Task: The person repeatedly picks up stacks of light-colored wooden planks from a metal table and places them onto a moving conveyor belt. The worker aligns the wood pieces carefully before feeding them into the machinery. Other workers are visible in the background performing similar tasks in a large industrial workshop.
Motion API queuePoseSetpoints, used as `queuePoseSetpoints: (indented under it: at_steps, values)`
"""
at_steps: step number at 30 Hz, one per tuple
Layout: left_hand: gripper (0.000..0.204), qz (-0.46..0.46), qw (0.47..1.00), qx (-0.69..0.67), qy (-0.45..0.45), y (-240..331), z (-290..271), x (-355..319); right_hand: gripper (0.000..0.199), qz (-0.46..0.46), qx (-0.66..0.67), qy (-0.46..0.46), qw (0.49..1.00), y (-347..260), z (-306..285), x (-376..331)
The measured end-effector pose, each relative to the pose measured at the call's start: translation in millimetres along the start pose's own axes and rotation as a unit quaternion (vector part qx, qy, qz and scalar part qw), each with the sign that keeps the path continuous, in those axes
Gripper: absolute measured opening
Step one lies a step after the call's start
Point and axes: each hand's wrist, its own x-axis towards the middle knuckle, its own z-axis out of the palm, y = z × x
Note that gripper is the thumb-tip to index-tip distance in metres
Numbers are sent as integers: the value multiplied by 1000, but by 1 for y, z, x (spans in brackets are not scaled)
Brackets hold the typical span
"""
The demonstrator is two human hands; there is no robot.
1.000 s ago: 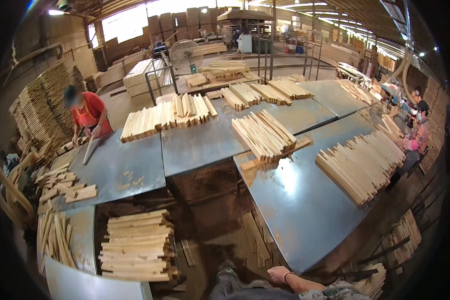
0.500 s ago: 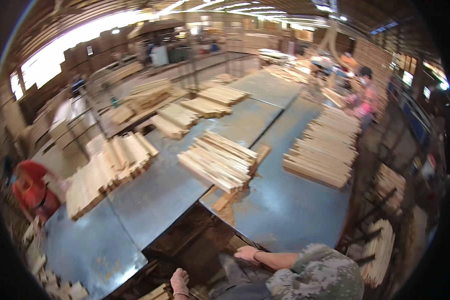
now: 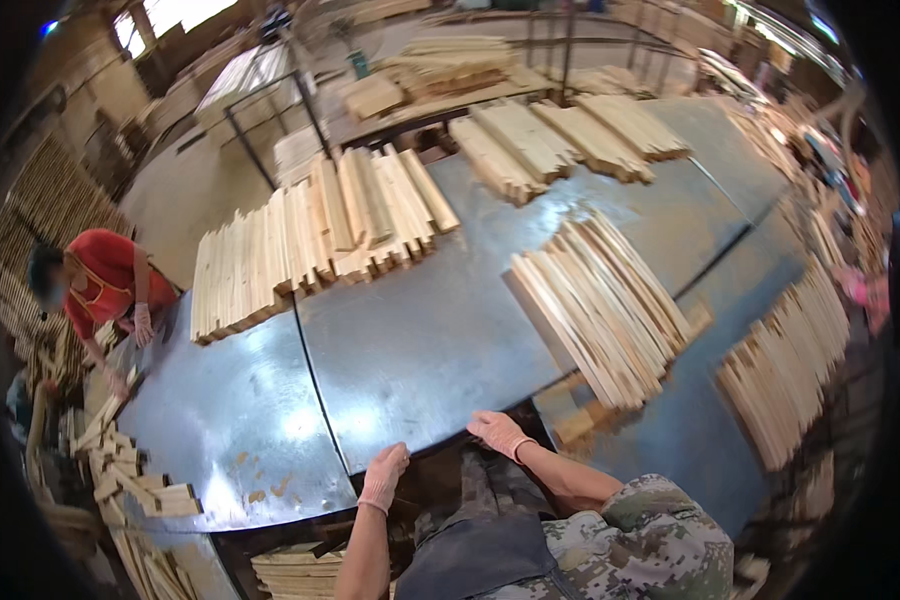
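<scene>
Both hands wear pale pink gloves and rest on the near edge of the grey metal table (image 3: 420,340): the left hand (image 3: 383,478) has its fingers bent over the edge and holds nothing, and the right hand (image 3: 497,432) lies flat and loose beside it, also empty. The nearest pile of wooden slats (image 3: 600,305) lies on the table just beyond the right hand, not touching it. At the far left, a person in a red shirt (image 3: 105,285) bends over the table, near a longer row of slats (image 3: 310,235).
</scene>
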Motion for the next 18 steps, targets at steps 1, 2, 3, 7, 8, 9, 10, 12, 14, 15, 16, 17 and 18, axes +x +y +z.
queuePoseSetpoints:
  at_steps: [1, 2, 3, 7, 8, 9, 10, 12, 14, 15, 16, 17, 18]
  values:
    - [39, -2, 1000, 15, 15, 10, -11, 30, 69, 24, 3, -14, 1000, -18, -4, 24]
    - [39, 10, 998, 62, 28, 18, -21, 57, 69, 18, 15, -18, 1000, -39, -8, 43]
    - [44, 15, 996, 80, 32, 35, -22, 79, 69, 15, 17, -26, 999, -61, -15, 67]
    - [66, 71, 973, 206, 75, 131, -18, 151, 70, -34, -27, -17, 999, -118, -40, 166]
    - [67, 74, 965, 232, 97, 142, -23, 175, 69, -33, -51, -16, 998, -143, -49, 188]
    - [68, 78, 956, 256, 116, 167, -20, 195, 69, -31, -76, -15, 996, -165, -58, 212]
    - [70, 79, 953, 261, 129, 190, -19, 214, 71, -52, -80, 13, 995, -174, -62, 239]
    - [75, 71, 940, 295, 156, 233, -21, 246, 75, -80, -119, 41, 989, -201, -70, 290]
    - [82, 81, 924, 312, 206, 247, -37, 284, 79, -103, -191, 37, 975, -249, -75, 333]
    - [84, 93, 914, 330, 218, 262, -38, 308, 82, -116, -202, 59, 971, -259, -77, 357]
    - [87, 88, 898, 365, 227, 279, -41, 330, 84, -130, -215, 78, 965, -267, -75, 381]
    - [89, 82, 882, 399, 237, 294, -44, 350, 87, -145, -228, 96, 958, -275, -73, 403]
    - [92, 100, 871, 413, 246, 312, -41, 366, 88, -142, -239, 101, 955, -282, -72, 425]
